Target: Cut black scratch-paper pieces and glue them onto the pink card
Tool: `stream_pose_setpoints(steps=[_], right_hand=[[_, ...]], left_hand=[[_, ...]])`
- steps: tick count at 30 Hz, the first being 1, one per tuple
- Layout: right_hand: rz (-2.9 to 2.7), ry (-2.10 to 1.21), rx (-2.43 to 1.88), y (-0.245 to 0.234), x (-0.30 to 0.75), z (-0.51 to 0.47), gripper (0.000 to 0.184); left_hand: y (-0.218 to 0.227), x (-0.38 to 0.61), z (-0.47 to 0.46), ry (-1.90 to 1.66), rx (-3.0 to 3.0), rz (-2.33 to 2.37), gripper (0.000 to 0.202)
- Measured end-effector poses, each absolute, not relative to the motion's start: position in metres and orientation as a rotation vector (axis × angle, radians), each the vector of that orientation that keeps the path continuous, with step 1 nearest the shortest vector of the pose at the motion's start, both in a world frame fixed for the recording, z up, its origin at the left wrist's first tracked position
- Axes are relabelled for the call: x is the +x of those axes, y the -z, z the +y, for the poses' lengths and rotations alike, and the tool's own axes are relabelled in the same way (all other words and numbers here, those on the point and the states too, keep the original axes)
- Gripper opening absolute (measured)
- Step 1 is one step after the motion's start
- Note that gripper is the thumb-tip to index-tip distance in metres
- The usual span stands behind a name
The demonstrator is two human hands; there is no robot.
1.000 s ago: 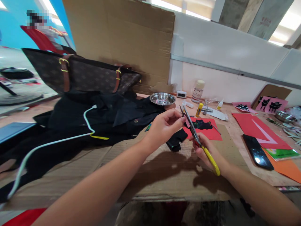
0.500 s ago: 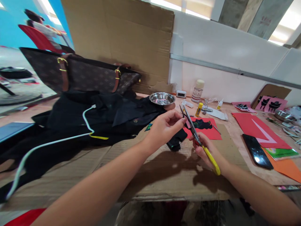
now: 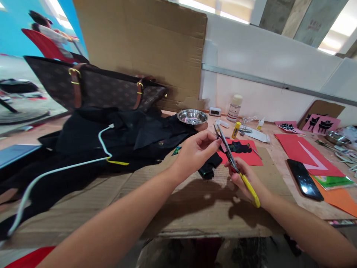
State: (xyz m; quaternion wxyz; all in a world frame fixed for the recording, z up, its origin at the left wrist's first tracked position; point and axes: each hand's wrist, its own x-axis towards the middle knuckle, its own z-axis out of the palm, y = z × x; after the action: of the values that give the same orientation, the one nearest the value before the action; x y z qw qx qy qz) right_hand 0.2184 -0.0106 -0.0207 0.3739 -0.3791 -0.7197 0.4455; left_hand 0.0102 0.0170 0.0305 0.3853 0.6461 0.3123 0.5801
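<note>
My right hand (image 3: 244,178) grips yellow-handled scissors (image 3: 233,163), blades pointing up and away, slightly parted. My left hand (image 3: 195,150) is closed in a pinch right at the blades, holding a small dark scrap (image 3: 216,137) that is too small to name. Both hands hover above a cardboard sheet (image 3: 178,201) that covers the table. Just behind them lie a red paper sheet with a black cut-out (image 3: 241,150) and a black folded piece (image 3: 208,167).
A black garment (image 3: 117,145) with a white cable (image 3: 55,171) and a brown patterned handbag (image 3: 95,87) fill the left. A steel bowl (image 3: 192,117), glue bottles (image 3: 235,129), red and orange papers (image 3: 309,154), a black phone (image 3: 305,180) lie at back and right. A person sits far left.
Almost nothing has changed: both hands stay at the same spot, with only a slight shift of the scissors and of the head camera.
</note>
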Motion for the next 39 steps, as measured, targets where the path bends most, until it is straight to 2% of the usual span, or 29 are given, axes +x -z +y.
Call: stream_pose_setpoints(steps=[7,14,39], right_hand=[[-1.855,-1.112,-0.971,0.02,0.219,-0.01,0.058],[-1.843,-1.132,-0.957,0.019,0.217,-0.012,0.064],[-1.951,-1.079,-0.927,0.016,0.221,-0.012,0.051]], left_hand=[[-0.032,0.01,0.016,-1.476,1.654,0.823,0.028],[-0.033,0.007,0.019,-1.461,1.691,0.837,0.028],[-0.038,-0.003,0.023,-1.278,1.743,0.795,0.027]])
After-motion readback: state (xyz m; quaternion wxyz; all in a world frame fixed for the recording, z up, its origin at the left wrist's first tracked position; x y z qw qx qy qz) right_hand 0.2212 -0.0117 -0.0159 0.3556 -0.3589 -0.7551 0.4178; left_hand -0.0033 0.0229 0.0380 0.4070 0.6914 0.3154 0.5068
